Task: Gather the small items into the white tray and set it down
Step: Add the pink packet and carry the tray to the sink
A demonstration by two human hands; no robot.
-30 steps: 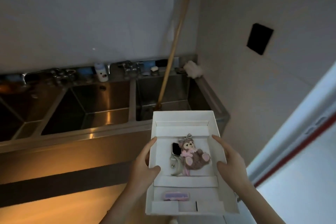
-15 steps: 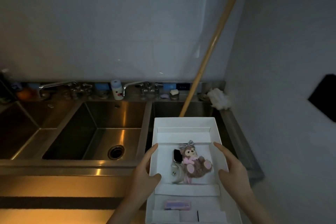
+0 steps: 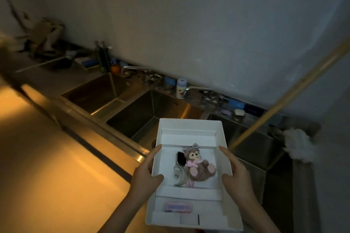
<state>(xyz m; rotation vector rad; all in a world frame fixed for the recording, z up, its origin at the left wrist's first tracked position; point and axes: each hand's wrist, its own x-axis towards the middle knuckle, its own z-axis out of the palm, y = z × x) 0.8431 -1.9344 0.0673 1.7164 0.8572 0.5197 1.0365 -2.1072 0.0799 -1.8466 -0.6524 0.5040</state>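
Aloft, white tray (image 3: 189, 124) between hands (image 3: 145, 174) (image 3: 237, 176)

Blurry pink item (image 3: 177, 207), perhaps a case

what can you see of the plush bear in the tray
The plush bear is small, brown and fuzzy, with a grey bow on its head, a pink bow at its neck and pink foot pads. It lies on its back in the middle compartment of the white tray, its head against a smartwatch.
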